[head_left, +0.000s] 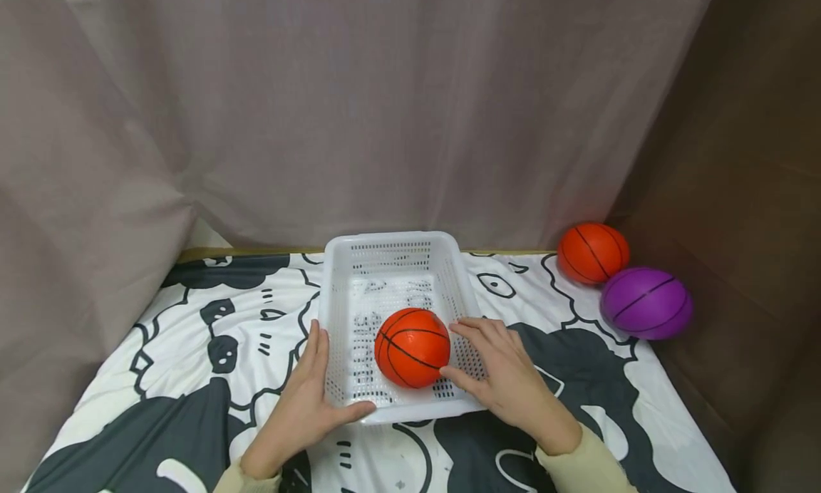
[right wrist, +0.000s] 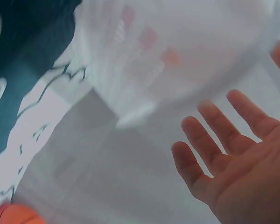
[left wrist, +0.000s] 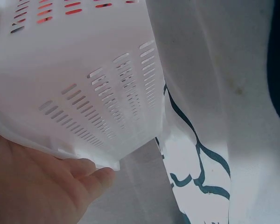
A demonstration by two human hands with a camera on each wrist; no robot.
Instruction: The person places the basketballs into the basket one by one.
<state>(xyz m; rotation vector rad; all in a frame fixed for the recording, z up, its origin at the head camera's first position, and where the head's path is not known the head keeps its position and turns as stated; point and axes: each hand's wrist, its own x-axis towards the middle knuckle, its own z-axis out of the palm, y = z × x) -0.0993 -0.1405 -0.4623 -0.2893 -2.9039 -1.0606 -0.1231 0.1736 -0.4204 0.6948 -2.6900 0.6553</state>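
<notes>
A white perforated plastic basket [head_left: 393, 412] stands on the patterned cloth, with an orange toy basketball [head_left: 412, 348] inside its front half. My left hand [head_left: 308, 399] rests against the basket's front left corner, its fingers straight along the left side and its thumb at the front rim. In the left wrist view, the fingertips [left wrist: 102, 179] lie right at the rim of the basket [left wrist: 79, 56]. Over the basket's right rim, my right hand [head_left: 503, 370] is spread, fingertips close beside the ball. The right wrist view shows this hand [right wrist: 242, 158] with fingers apart and nothing between them.
To the right, a second orange basketball [head_left: 593, 253] and a purple ball [head_left: 646, 303] sit side by side at the cloth's edge. A grey-brown curtain [head_left: 398, 108] hangs behind the basket, and a darker one [head_left: 737, 215] on the right. The black-and-white cloth [head_left: 256, 336] has wrinkles.
</notes>
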